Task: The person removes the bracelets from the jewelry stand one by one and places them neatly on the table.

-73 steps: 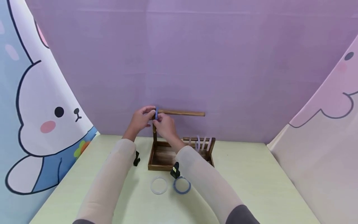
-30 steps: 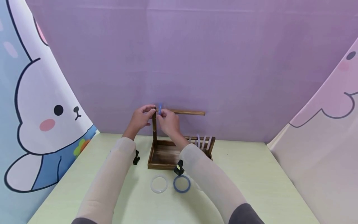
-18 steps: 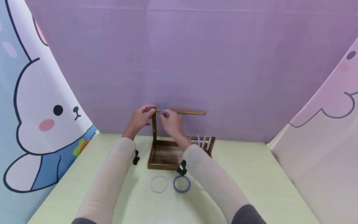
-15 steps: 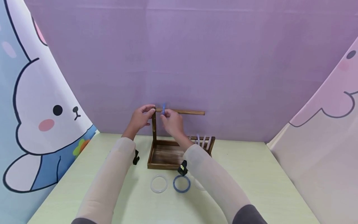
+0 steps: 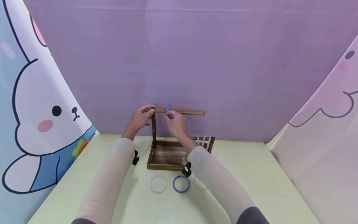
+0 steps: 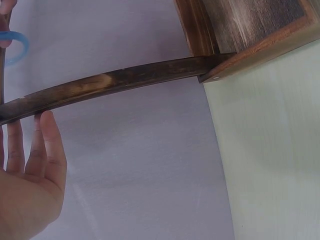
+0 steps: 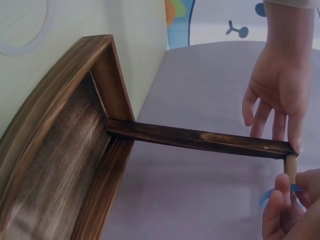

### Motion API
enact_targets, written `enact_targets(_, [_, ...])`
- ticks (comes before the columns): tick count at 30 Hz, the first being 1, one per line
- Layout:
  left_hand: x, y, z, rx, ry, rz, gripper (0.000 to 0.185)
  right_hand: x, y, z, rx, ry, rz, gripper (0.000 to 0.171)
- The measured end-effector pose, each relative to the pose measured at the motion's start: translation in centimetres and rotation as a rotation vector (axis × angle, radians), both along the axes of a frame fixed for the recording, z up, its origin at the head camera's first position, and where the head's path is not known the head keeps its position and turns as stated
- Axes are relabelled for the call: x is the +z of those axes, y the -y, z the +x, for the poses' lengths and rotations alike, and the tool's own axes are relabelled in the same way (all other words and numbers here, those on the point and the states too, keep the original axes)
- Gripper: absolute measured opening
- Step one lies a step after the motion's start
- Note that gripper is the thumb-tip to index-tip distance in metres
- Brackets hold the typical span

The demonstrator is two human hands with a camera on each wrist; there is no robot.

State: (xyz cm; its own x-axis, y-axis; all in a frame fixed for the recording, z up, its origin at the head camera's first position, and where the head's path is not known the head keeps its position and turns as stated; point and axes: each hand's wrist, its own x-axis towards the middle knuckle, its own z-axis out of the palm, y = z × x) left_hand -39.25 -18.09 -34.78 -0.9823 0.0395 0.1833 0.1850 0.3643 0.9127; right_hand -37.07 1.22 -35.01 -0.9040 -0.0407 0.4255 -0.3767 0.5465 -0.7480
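Observation:
My right hand (image 5: 177, 124) pinches a blue bangle (image 5: 167, 110) that appears to hang around the upper wooden bar (image 5: 190, 112) of a small dark brown wooden stand (image 5: 165, 167). The bar's free end points right. My left hand (image 5: 139, 119) rests its fingertips against the top of the stand's upright post (image 5: 154, 127), where the bar joins it. In the right wrist view the left hand's fingers (image 7: 280, 125) reach nearly straight to the post. The blue bangle (image 6: 17, 45) also shows at the edge of the left wrist view.
On the table before the stand lie a clear whitish bangle (image 5: 158, 184), a blue bangle (image 5: 181, 184), and another clear one (image 5: 199, 184) partly behind the right sleeve. Several pale bangles (image 5: 203, 141) hang on the stand's lower bar. A purple cloth (image 5: 179, 62) rises behind.
The right hand has slid the blue bangle rightward along the upper bar, away from the post. The left hand has stayed at the post top.

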Motion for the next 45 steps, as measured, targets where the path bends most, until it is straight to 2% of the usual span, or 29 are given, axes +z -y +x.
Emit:
enact_targets(18, [-0.4, 0.4, -0.5, 0.005, -0.005, 0.002, 0.045, -0.3, -1.9, 0.5, 0.045, 0.011, -0.029, 0.018])
enact_targets(28, [-0.4, 0.4, -0.5, 0.014, 0.002, 0.005, 0.043, -0.1, -3.3, 0.3, 0.029, -0.006, -0.032, 0.021])
enact_targets(41, [-0.3, 0.4, -0.5, 0.002, 0.018, 0.007, 0.045, -0.7, -4.9, -0.2, 0.036, 0.016, -0.075, 0.022])
enact_targets(45, [-0.3, 0.4, -0.6, 0.008, 0.011, 0.007, 0.044, -0.4, -5.2, 0.0, 0.011, 0.025, -0.064, 0.022])
